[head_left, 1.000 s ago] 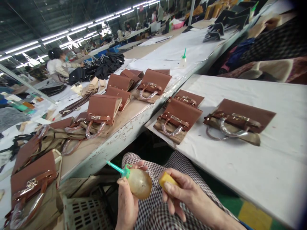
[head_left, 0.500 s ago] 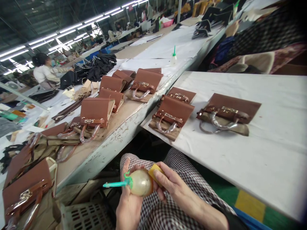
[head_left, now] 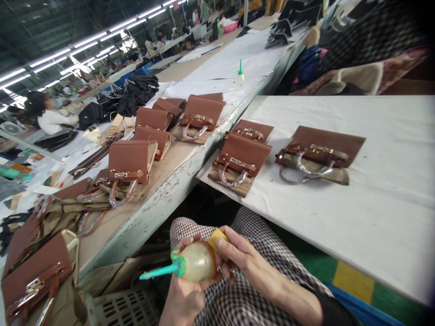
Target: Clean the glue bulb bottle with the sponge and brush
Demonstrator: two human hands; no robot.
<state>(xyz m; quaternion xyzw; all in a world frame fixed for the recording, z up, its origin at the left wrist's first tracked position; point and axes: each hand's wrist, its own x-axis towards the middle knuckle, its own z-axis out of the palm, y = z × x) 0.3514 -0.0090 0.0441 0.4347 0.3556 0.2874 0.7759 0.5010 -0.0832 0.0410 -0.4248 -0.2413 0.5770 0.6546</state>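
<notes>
Squeeze bottle (head_left: 200, 261) rests in the left hand (head_left: 186, 294), whose fingers curl around it; the right hand (head_left: 246, 260) has its fingers pinching a yellow block (head_left: 216, 240) by the bottle's rounded end.

1. Fluorescent tubes (head_left: 90, 40) are glowing beneath a dim roof (head_left: 41, 22).
2. Plastic-wrapped handles (head_left: 130, 194) and the squeeze bottle (head_left: 199, 265) are shining.
3. Shadow is lying below the white bench's (head_left: 384, 203) left edge.
4. Dark blur is rimming the view's right side.

The bottle (head_left: 200, 261) hides part of the left hand (head_left: 188, 290); the right hand (head_left: 242, 254) covers some of the yellow block (head_left: 215, 239). The bottom edge crops the basket (head_left: 117, 296) and the nearest brown bag (head_left: 41, 260). Distant workers (head_left: 204, 12) are too small to make out.
</notes>
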